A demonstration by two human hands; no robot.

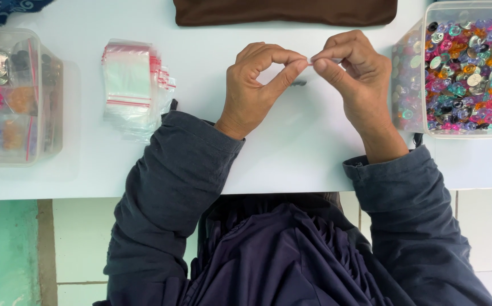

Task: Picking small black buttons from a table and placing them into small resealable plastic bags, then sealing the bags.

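Note:
My left hand [257, 85] and my right hand [353, 73] meet above the white table [291, 141], thumbs and forefingers pinched together on a small clear zip bag [309, 61] with a thin red strip. Most of the bag is hidden by my fingers. A small dark item [300, 83] shows just below the fingertips; what it is cannot be told. A clear plastic tub [410, 68] full of colourful small beads or buttons [467, 68] stands just right of my right hand.
A stack of small clear zip bags with red strips [132, 85] lies to the left. A clear box [16, 96] holding filled bags stands at the far left. Brown fabric [285, 11] lies along the table's far edge. Tiled floor shows below the near edge.

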